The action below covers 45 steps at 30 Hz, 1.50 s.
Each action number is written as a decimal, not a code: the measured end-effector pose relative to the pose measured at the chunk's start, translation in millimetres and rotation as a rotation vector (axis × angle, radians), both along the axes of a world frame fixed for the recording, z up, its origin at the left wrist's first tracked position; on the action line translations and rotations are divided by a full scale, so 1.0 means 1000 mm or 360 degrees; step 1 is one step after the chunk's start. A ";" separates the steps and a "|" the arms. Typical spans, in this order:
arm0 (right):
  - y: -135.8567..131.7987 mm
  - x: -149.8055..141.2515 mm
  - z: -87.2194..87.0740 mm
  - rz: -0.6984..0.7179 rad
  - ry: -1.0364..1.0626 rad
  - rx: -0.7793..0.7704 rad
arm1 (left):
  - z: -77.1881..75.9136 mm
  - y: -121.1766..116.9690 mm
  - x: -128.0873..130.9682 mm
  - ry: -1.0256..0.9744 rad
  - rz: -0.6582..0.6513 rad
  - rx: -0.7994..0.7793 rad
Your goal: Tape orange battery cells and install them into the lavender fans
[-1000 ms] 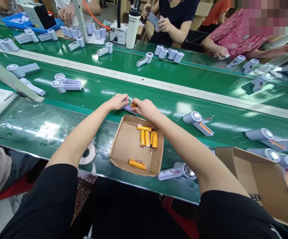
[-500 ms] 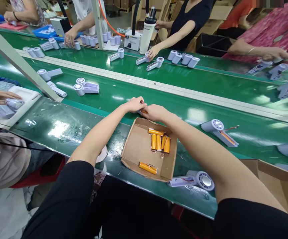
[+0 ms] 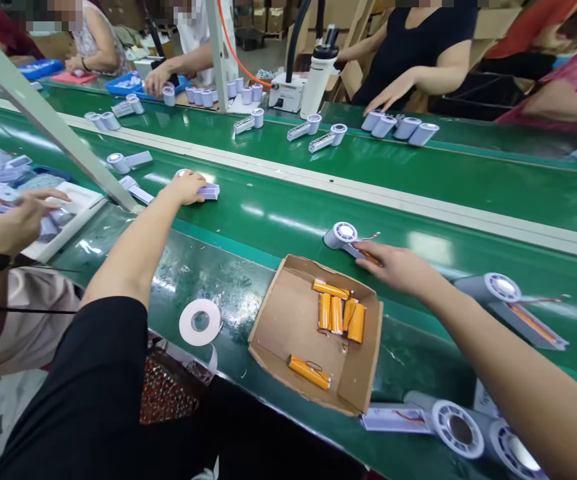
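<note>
Out on the green belt, my left hand [image 3: 188, 189] closes over a pale lavender handheld fan housing [image 3: 210, 192]; the fan's round end is mostly hidden by the fingers. My right hand [image 3: 398, 267] grips the handle of another fan housing [image 3: 342, 235], which has an orange battery in its open handle and a thin wire sticking up. Between my arms stands a shallow cardboard box [image 3: 281, 313]. Several orange cylindrical batteries [image 3: 336, 313] with wires lie in it, and a single battery [image 3: 308, 372] rests near its front side.
A roll of white tape [image 3: 199, 323] lies left of the box. More fan housings [image 3: 456, 427] lie at the lower right, and another [image 3: 523, 310] is on the belt. A slanted metal post [image 3: 58, 127] rises at left. A co-worker's hands [image 3: 13, 213] work beside a white tray.
My hands were together beyond the box and have parted. The left has reached out left to a fan housing on the belt; the right has moved right with a battery-fitted fan housing.
</note>
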State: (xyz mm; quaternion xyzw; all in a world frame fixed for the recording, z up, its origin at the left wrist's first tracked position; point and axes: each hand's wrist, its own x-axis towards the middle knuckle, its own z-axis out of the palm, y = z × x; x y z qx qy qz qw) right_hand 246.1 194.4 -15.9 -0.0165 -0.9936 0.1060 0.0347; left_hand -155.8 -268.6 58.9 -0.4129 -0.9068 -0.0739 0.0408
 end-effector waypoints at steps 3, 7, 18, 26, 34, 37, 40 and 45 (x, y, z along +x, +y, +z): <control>0.006 0.016 -0.007 0.0008 0.0129 -0.0115 | 0.010 -0.012 0.034 0.0051 -0.0017 -0.0181; 0.010 0.052 0.000 -0.0217 0.0265 -0.0266 | 0.029 -0.045 0.102 0.0201 -0.0157 -0.0304; -0.106 0.155 0.065 0.0028 0.0499 -0.0399 | -0.017 -0.129 0.264 0.0156 -0.0349 -0.0172; -0.224 0.212 0.086 0.0153 0.0359 -0.0854 | -0.038 -0.142 0.341 0.0103 -0.0612 0.0012; -0.315 0.168 0.054 0.0048 -0.0139 -0.1572 | -0.011 -0.118 0.371 0.0157 -0.0806 -0.0120; -0.340 0.165 0.044 0.0176 -0.0296 -0.1843 | 0.000 -0.124 0.391 0.0253 -0.0865 0.0118; -0.357 0.163 0.038 0.0633 -0.0442 -0.1721 | 0.002 -0.128 0.392 0.0283 -0.0820 0.0303; -0.316 0.152 0.055 0.0645 -0.0464 -0.0935 | -0.008 -0.134 0.378 0.0306 -0.0569 0.0525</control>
